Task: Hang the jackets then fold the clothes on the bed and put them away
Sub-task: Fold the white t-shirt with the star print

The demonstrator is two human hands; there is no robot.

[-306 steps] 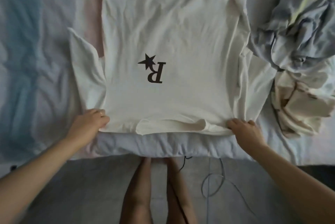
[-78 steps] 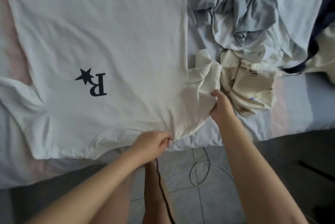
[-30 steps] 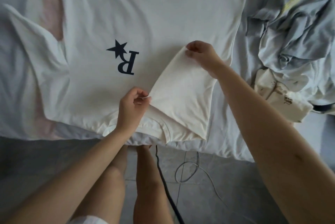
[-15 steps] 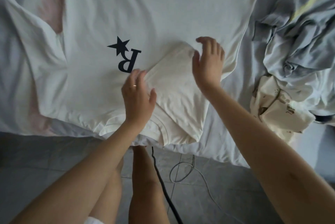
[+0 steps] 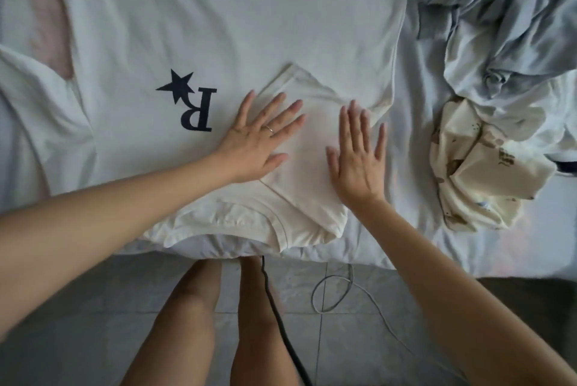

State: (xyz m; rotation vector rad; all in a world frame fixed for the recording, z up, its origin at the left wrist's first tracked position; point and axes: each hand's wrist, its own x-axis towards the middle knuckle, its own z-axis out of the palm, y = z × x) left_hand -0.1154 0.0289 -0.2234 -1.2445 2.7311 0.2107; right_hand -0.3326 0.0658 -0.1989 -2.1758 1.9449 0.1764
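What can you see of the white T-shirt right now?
The T-shirt is white, soft cotton-looking cloth, lightly creased, lying flat on the bed with its ribbed collar at the near edge. A dark star-and-R logo shows upside down. The sleeve on the person's right is folded in over the body; the other sleeve lies spread out. The left hand and right hand press flat on the folded sleeve.

White T-shirt (image 5: 237,26) flat on bed (image 5: 406,173) — sleeve (image 5: 309,142) folded in.
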